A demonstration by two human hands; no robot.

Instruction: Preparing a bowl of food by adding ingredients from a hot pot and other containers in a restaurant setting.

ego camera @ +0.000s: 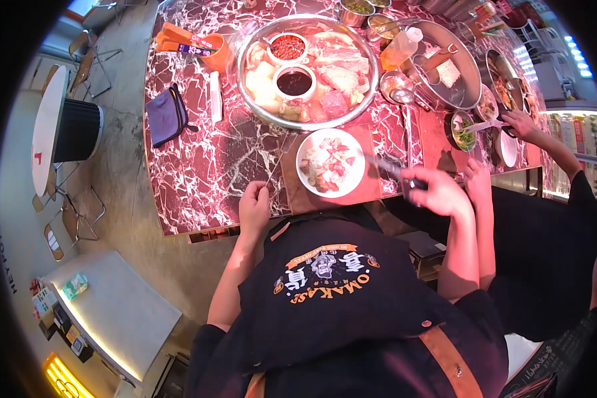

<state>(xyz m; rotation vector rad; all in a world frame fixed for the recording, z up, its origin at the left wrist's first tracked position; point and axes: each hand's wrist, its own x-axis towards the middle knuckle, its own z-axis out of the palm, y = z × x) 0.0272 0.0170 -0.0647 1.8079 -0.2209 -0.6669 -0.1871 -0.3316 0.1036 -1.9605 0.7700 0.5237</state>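
Note:
A white bowl (330, 163) of pale and reddish cut food pieces stands before me at the table's near edge. My left hand (254, 206), just left of the bowl, grips a thin metal utensil (275, 168) that points up and away; its far end is blurred. To the bowl's right, my right hand (440, 191) holds dark-handled scissors (390, 170), their blurred blades reaching toward the rim. Beyond the bowl lies a wide metal tray (246, 101) of meat and offal. Two small white bowls sit in it, one with chopped red chilli (288, 47), the other with dark sauce (294, 82).
Beside me on the right, a co-worker's hand (520, 124) holds scissors over a bowl of greens (462, 131). Behind stand a large metal pot (470, 54), a squeeze bottle (400, 49) and ladles (397, 88). An orange cup (220, 53) and a folded dark cloth (166, 115) lie left.

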